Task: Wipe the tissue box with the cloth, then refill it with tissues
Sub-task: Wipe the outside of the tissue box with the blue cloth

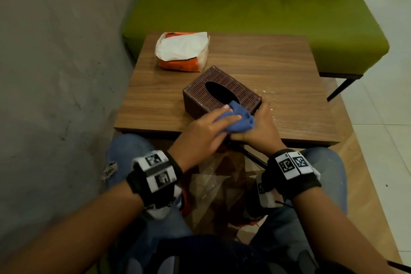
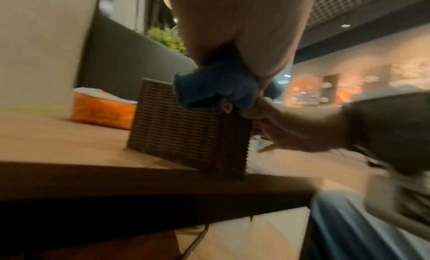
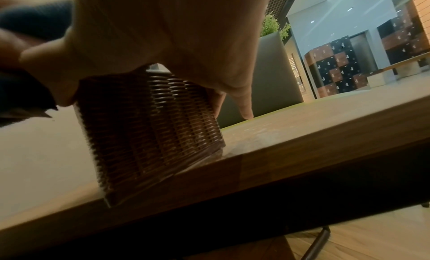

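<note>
A brown woven tissue box (image 1: 220, 91) with an empty oval slot stands near the front edge of the wooden table (image 1: 289, 73). My left hand (image 1: 222, 115) holds a bunched blue cloth (image 1: 241, 118) against the box's near top corner. In the left wrist view the cloth (image 2: 216, 87) bulges out under the palm onto the box (image 2: 186, 131). My right hand (image 1: 262, 122) grips the box's near right corner. In the right wrist view its thumb lies on one face of the box (image 3: 151, 131) and its fingers (image 3: 244, 105) reach down the far side. An opened orange-and-white tissue pack (image 1: 182, 51) lies at the table's back left.
White specks (image 1: 266, 95) lie on the table to the right of the box. A green bench (image 1: 255, 6) stands behind the table and a grey wall (image 1: 55, 62) runs along the left. My knees sit under the table's front edge.
</note>
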